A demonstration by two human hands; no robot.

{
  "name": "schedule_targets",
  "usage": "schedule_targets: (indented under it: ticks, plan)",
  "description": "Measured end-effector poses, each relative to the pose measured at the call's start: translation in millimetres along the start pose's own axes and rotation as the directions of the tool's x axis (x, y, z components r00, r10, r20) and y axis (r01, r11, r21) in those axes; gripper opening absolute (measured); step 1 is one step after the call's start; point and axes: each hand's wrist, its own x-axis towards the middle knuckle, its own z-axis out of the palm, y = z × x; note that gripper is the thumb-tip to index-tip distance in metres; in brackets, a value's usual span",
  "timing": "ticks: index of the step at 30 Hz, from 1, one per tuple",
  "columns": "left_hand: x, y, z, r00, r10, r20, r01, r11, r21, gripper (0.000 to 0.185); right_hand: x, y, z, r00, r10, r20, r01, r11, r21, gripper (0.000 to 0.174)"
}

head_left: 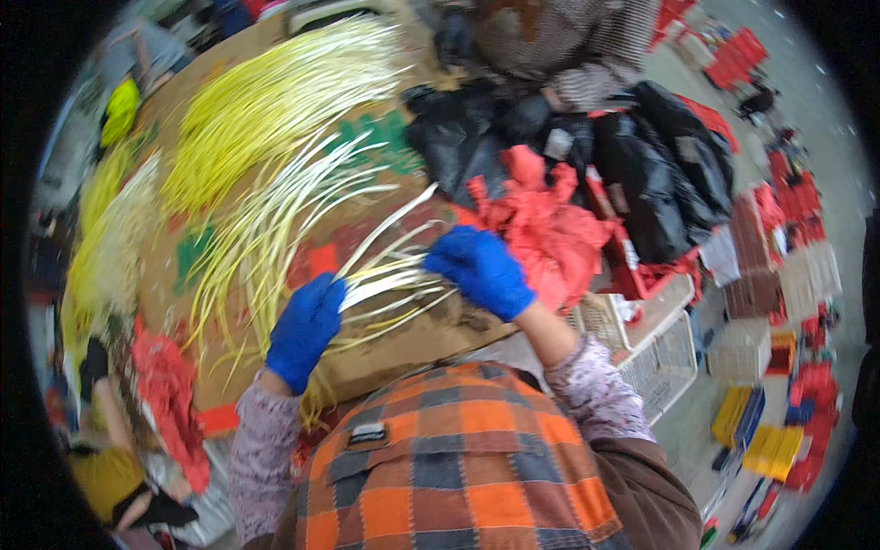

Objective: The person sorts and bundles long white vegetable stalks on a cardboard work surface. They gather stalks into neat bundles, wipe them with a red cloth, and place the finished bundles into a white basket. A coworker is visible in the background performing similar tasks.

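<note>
Long stalks that look like yellow chives (381,285), white at one end and yellow at the other, stretch between my two blue-gloved hands. My left hand (306,333) grips the bunch near the table's front edge. At the stalks' right ends, the bunched fingers of my right hand (481,271) pinch them; the fingertips are partly hidden. Just beyond my left hand, a loose spread of the same stalks (275,227) lies on the cardboard-covered table (385,350). Farther back is a bigger, thicker pile of yellow chives (282,96), white ends to the right.
Crumpled red plastic bags (543,227) lie right of my right hand, with black plastic bags (660,172) behind. White plastic crates (660,364) stand at my right. Another red bag (165,392) hangs at the left edge. Other people sit nearby; one person's arm (113,419) shows at left.
</note>
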Motion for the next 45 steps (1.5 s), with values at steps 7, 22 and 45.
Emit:
schedule_targets:
  ticks: [7,22,45]
  plan:
    - [-2,31,-26,0.973,-0.228,-0.03,0.205,0.919,-0.336,0.033,-7,12,-37,0.885,0.463,-0.044,-0.418,0.834,0.361,0.019]
    - [-7,30,-27,0.987,-0.135,-0.084,0.121,0.981,-0.148,0.037,22,-10,8,0.97,0.097,-0.224,-0.118,0.989,-0.084,0.016]
    - [-12,37,-34,0.982,-0.186,-0.019,0.175,0.951,-0.256,0.037,14,9,-16,0.993,0.122,-0.003,-0.121,0.98,-0.155,0.027]
